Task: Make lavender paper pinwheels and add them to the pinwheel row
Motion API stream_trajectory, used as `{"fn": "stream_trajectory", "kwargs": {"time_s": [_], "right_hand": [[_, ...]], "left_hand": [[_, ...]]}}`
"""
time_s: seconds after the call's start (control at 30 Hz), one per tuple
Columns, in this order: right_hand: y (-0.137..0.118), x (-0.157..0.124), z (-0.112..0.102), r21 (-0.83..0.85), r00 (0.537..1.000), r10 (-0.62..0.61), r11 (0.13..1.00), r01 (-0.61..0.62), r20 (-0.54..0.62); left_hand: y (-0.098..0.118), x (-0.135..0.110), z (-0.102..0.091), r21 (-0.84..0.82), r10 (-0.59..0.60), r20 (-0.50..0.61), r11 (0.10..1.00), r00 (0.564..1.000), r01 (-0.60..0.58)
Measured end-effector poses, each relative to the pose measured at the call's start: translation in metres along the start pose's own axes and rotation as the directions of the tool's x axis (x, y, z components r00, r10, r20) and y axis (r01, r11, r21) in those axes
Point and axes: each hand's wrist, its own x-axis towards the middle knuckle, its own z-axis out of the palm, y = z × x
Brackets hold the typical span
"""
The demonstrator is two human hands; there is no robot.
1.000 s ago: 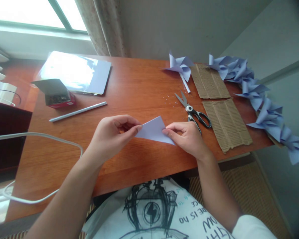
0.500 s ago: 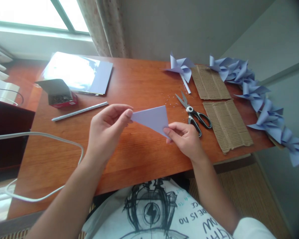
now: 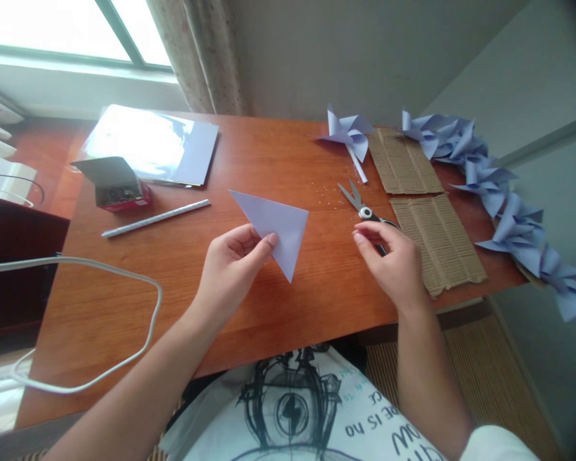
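My left hand (image 3: 230, 272) pinches a lilac paper triangle (image 3: 276, 227) by its lower edge and holds it up over the middle of the wooden table (image 3: 182, 282). My right hand (image 3: 393, 262) has no hold on the paper. It hovers with loosely curled fingers over the black handles of the scissors (image 3: 365, 208), whose blades point away from me. Whether the fingers touch the handles is unclear.
Two corrugated cardboard pieces (image 3: 436, 237) lie right of the scissors. Several lilac paper pinwheels (image 3: 504, 198) line the right edge, one more (image 3: 348, 134) on a stick at the back. A paper stack (image 3: 153, 144), a small open box (image 3: 118, 186), a white stick (image 3: 156, 218) and a white cable (image 3: 100, 269) lie left.
My right hand let go of the triangle and moved right onto the scissors. My left hand turned the triangle and carries it alone, point down.
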Motion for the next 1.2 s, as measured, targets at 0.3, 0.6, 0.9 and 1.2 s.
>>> {"fn": "stream_trajectory", "kwargs": {"time_s": [0.3, 0.6, 0.9, 1.2], "right_hand": [[0.049, 0.012, -0.031, -0.469, 0.99, 0.063, 0.883, 0.003, 0.124], [0.047, 0.018, -0.03, -0.194, 0.976, 0.202, 0.963, -0.185, 0.074], [-0.011, -0.008, -0.002, 0.668, 0.938, 0.137, 0.669, -0.325, 0.319], [-0.035, -0.022, 0.025, 0.675, 0.866, 0.152, 0.568, -0.471, 0.476]], "left_hand": [[-0.002, 0.002, -0.001, -0.03, -0.048, 0.077, 0.998, 0.996, 0.051], [-0.001, 0.001, 0.001, -0.071, -0.067, 0.127, 0.995, 0.99, 0.076], [0.0, 0.0, 0.0, -0.143, -0.08, 0.101, 0.985, 0.992, 0.094], [0.001, -0.001, -0.001, -0.162, -0.03, -0.002, 0.986, 1.0, 0.029]]}}
